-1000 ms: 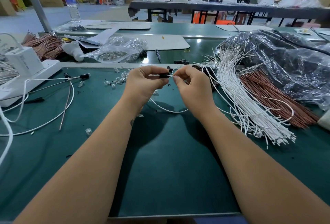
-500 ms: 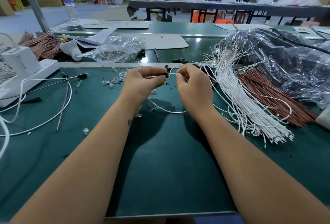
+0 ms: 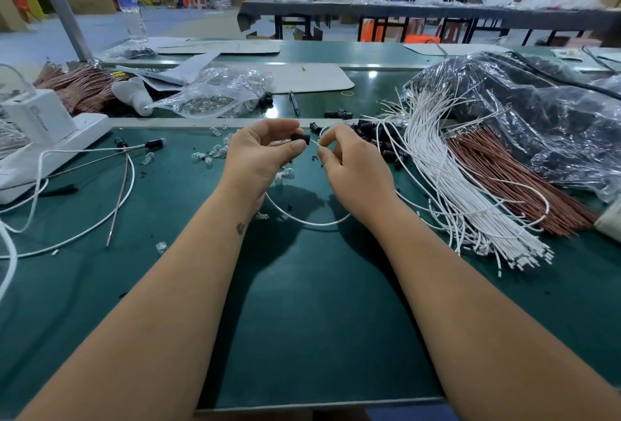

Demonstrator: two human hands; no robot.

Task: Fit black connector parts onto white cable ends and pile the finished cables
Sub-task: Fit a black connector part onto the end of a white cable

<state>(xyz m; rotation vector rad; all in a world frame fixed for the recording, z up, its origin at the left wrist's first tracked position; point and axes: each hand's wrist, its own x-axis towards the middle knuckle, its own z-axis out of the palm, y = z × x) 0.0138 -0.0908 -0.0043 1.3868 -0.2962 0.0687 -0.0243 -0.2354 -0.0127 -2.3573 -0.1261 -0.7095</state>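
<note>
Above the green table (image 3: 302,320), the person's left hand (image 3: 258,158) is pinching a black connector (image 3: 300,137) while the right hand (image 3: 353,168) is pinching the end of a white cable (image 3: 309,222) just beside it; the two hands are sitting close together. The cable is looping down toward the near side beneath the wrists. A bundle of white cables (image 3: 447,178) is lying to the right, with loose black connectors (image 3: 369,131) at its far left.
</note>
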